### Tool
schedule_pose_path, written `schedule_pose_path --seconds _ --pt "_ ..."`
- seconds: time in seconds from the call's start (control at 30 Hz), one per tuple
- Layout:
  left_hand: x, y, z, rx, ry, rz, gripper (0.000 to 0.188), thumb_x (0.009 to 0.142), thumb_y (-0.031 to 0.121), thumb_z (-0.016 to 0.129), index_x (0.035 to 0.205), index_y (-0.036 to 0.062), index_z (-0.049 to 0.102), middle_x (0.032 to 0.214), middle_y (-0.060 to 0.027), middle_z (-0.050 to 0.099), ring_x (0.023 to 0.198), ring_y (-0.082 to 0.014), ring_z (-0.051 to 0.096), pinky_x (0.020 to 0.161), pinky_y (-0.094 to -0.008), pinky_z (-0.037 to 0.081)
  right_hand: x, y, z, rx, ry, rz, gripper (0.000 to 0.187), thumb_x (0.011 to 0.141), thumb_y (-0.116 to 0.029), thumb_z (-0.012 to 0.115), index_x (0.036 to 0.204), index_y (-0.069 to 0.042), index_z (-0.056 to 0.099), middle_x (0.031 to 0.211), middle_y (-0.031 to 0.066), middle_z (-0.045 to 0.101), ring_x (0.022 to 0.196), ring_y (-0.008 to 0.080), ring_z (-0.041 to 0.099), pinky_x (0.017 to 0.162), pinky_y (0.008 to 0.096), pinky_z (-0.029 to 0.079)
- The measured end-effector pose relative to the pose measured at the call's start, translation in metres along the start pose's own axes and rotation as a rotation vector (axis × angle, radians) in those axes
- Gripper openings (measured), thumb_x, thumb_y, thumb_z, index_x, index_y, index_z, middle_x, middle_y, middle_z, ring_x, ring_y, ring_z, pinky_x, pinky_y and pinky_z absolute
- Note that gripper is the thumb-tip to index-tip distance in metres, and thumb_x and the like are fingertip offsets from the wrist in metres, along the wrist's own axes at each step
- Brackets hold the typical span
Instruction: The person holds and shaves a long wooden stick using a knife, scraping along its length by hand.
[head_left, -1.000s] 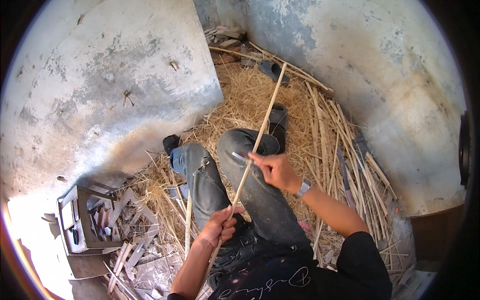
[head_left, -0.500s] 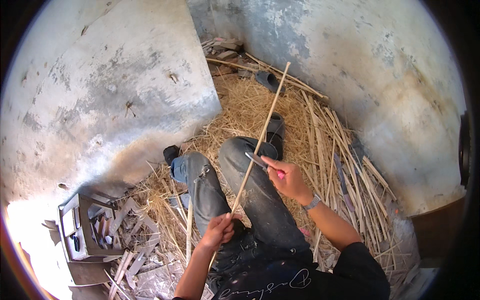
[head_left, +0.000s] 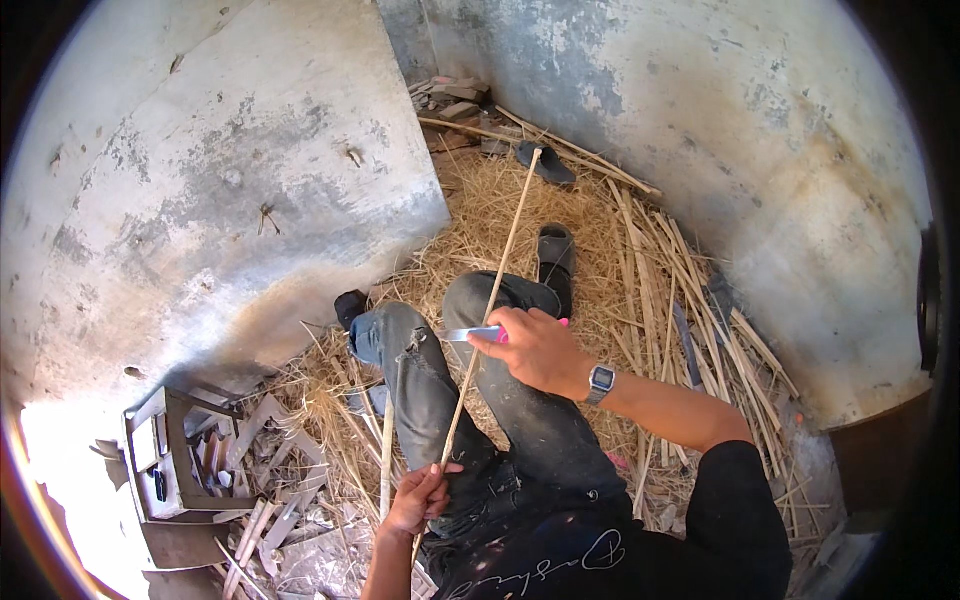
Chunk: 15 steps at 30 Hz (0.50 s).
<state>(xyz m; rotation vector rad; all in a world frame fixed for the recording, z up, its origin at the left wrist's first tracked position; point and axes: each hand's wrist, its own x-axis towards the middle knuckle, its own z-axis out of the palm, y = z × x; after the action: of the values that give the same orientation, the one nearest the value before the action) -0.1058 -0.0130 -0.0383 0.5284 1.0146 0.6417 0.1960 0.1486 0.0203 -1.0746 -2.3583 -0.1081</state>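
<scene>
A long, thin wooden strip (head_left: 512,238), perhaps bamboo, slants up and away from my lap across my knees. Near its lower end my left hand (head_left: 420,500) is closed round it, beside my thigh. My right hand (head_left: 538,350) grips a knife (head_left: 462,334) with a pink handle, only partly visible under the fingers. The blade points left and lies across the strip above my knees, with my thumb close by the strip. A watch (head_left: 600,384) sits on my right wrist.
Many cut strips (head_left: 690,310) lie piled along the right wall. Straw-like shavings (head_left: 490,210) cover the floor around my feet. A dark slipper (head_left: 546,164) lies beyond them. At the left stands a wooden frame box (head_left: 180,455) among scraps. A pale wall panel (head_left: 250,150) rises at the left.
My right hand has moved left and nearer, turning the knife so its blade lies across the strip. The strip's far tip has come left and lower; my left hand sits slightly lower.
</scene>
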Motion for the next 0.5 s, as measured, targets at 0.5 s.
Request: schedule_pose_path --seconds 0.5 --pt "0.0086 0.0004 0.0031 -0.046 -0.024 -0.027 0.047 0.11 0.038 0.05 0.129 -0.0046 0.058 0.064 0.0065 0.029 0.048 -0.0057 0.026 0.044 -0.0248 0.019 0.0048 -0.0037 0.011 -0.13 -0.045 -0.155 0.037 0.093 -0.019 0.057 0.128 -0.018 0.071 0.101 0.0053 0.059 0.094 0.0204 0.062 0.079 0.034 0.049"
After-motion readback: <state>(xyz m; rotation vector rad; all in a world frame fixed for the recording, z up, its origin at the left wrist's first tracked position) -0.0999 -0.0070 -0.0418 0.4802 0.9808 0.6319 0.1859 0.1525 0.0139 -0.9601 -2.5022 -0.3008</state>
